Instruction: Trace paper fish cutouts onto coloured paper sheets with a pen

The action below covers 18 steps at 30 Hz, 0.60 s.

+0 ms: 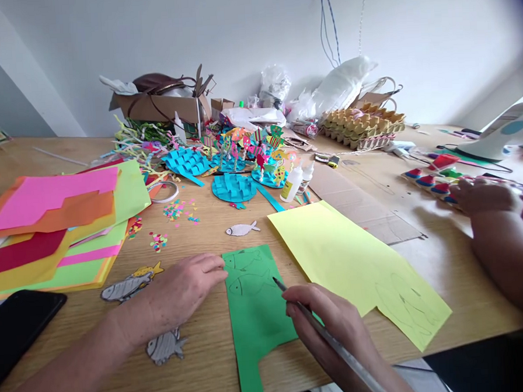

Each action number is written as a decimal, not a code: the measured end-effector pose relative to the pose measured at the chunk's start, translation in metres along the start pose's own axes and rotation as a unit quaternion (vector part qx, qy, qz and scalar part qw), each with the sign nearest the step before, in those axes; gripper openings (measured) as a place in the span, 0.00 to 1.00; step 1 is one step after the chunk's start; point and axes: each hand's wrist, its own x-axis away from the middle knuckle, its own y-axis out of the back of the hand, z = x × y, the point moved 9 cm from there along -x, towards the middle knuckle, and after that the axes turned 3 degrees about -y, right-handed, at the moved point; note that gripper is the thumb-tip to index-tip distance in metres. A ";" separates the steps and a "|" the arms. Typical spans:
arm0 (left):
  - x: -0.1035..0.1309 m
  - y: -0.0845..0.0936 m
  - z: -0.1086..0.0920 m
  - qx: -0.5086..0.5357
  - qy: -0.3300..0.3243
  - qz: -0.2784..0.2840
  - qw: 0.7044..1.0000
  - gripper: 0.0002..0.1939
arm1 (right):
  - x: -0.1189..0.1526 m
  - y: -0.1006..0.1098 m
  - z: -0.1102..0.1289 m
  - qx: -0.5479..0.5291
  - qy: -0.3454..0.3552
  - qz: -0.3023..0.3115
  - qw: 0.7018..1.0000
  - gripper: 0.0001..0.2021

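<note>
A green sheet of paper (259, 313) lies before me, with fish outlines drawn near its top. My right hand (325, 327) is closed around a pencil (325, 333), its dark tip just over the right side of the sheet by the lower fish's tail. My left hand (191, 284) lies with fingers extended, fingertips touching the sheet's left edge. Under and beside my left forearm are cut-out paper fish: a grey striped fish (121, 289), a yellow fish (150, 271) and another grey fish (166, 347). A small white fish (242, 228) lies beyond the green sheet.
Yellow paper (334, 245) with pencil outlines lies right, beside cardboard (358, 197). Coloured sheets (55, 201) and a phone (25, 325) are left. Blue woven paper pieces (232, 187), glue bottles (291, 184) and confetti (178, 209) lie beyond. Another person's hand (485, 196) touches painted egg-carton cups (431, 181).
</note>
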 end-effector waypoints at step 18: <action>0.027 -0.040 -0.096 -0.022 -0.059 0.101 0.993 0.40 | 0.043 -0.021 -0.017 0.018 0.077 0.016 0.997 0.06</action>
